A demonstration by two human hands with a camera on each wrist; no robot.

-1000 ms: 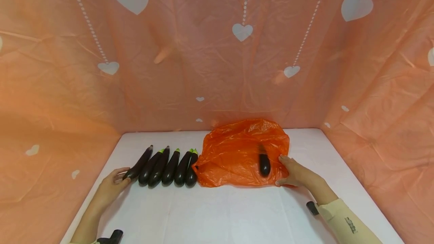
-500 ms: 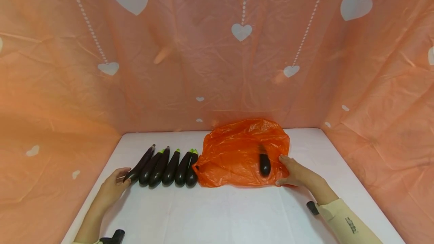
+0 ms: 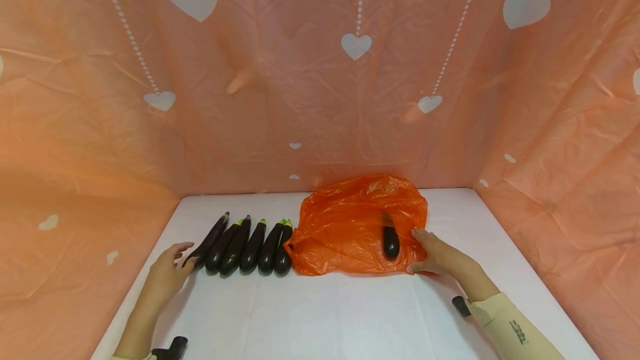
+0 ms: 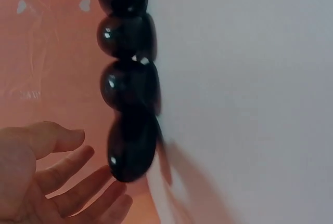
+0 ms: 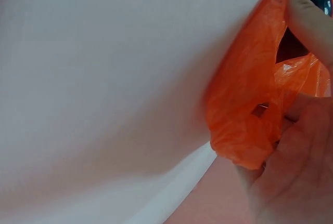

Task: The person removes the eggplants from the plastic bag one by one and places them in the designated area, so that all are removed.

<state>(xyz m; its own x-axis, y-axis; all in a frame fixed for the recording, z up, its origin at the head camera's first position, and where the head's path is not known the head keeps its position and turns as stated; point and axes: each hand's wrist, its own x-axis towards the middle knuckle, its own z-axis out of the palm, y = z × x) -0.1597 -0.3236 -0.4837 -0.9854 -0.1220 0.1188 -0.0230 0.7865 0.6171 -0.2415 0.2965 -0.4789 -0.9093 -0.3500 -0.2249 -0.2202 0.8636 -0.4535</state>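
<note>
Several dark purple eggplants (image 3: 231, 251) lie side by side on the white table, stem ends pointing away. My left hand (image 3: 167, 274) is beside the rounded end of the leftmost eggplant (image 3: 212, 240), fingers spread and relaxed. In the left wrist view its fingertips overlap the end of that eggplant (image 4: 131, 148). An orange plastic bag (image 3: 340, 238) lies to the right of the row. Another eggplant (image 3: 390, 242) shows its rounded end at the bag, its upper part dim under the plastic. My right hand (image 3: 437, 254) rests at the bag's right edge, thumb and fingers apart; the bag hides some fingertips (image 5: 250, 174).
Pink-orange sheeting (image 3: 320, 99) with white hearts stands behind the table (image 3: 320, 315) and along both sides. The row's right end touches the bag's left corner. Dark devices (image 3: 172, 349) are worn at both wrists.
The leftmost eggplant has shifted slightly right toward the row. My left hand has moved a little right with it, and its fingers have loosened from the eggplant. My right hand and the bag stay put.
</note>
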